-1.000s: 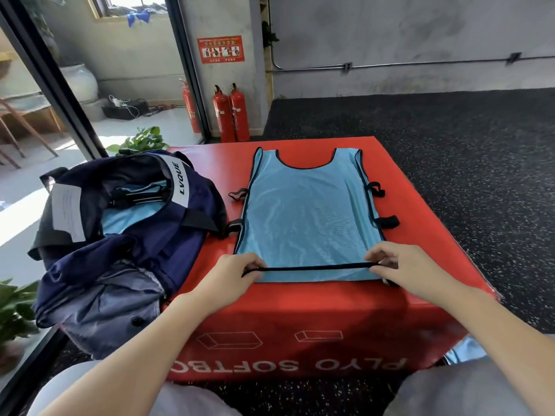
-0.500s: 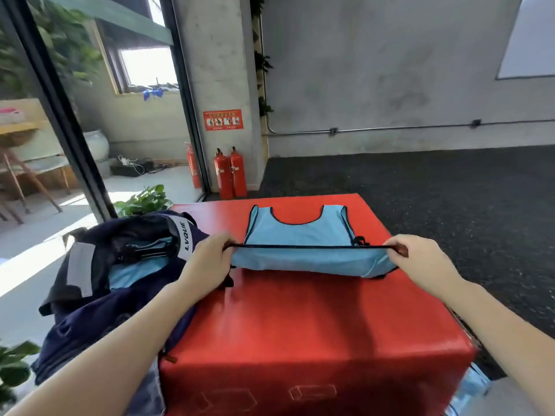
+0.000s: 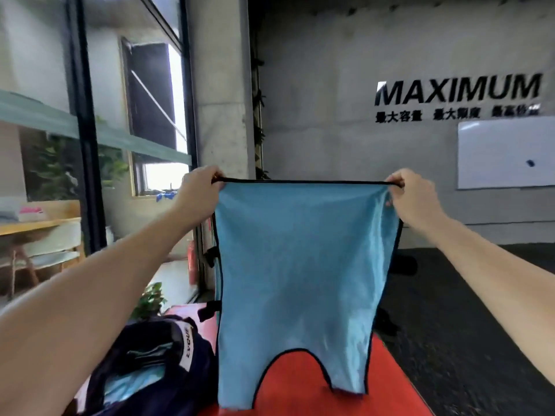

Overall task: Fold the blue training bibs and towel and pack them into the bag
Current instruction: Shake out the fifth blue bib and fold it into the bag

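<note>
Bag: lies open at lower left on the box, blue fabric showing inside.
Left hand: fingers pinch the bib's hem corner, held high.
Bib: hangs upside down, straps just above the box.
Right hand: fingers pinch the other hem corner.
Risk: a loose pinch could drop one corner; dangling side straps could snag the bag.
Room: open floor to the right; glass wall close on the left.

A gym room with grey concrete walls

The wall carries black letters above a whiteboard; daylight enters through big windows at left; the floor is dark.
</note>
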`<state>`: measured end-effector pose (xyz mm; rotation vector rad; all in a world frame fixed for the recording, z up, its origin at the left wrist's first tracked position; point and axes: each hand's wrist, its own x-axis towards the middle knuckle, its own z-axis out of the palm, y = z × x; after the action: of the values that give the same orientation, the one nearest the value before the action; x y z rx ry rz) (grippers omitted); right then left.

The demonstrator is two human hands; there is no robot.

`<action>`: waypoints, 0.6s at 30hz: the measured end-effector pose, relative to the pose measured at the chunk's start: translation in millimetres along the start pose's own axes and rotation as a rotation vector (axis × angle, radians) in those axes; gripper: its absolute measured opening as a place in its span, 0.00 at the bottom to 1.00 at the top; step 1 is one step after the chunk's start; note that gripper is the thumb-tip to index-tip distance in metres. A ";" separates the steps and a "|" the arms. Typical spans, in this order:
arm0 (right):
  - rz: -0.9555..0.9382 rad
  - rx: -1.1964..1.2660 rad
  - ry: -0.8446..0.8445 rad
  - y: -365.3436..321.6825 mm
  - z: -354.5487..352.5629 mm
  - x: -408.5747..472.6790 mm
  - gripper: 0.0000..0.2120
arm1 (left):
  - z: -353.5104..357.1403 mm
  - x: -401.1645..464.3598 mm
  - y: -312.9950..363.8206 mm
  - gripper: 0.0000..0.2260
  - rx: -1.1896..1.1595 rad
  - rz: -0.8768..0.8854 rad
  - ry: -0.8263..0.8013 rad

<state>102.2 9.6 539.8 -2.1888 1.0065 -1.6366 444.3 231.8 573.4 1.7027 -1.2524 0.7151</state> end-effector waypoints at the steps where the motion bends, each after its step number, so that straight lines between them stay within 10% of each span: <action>1: -0.002 0.014 -0.001 -9.3 -9.4 7.8 0.06 | -11.8 10.1 5.8 0.07 0.014 0.026 -0.003; 18: -0.025 -0.128 -0.303 -0.9 7.3 38.0 0.05 | -10.4 24.1 -40.8 0.05 -0.380 -0.235 -0.344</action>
<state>114.5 -15.6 566.4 -2.4459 1.0212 -1.2280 491.2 234.8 585.6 1.6534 -1.2906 0.0355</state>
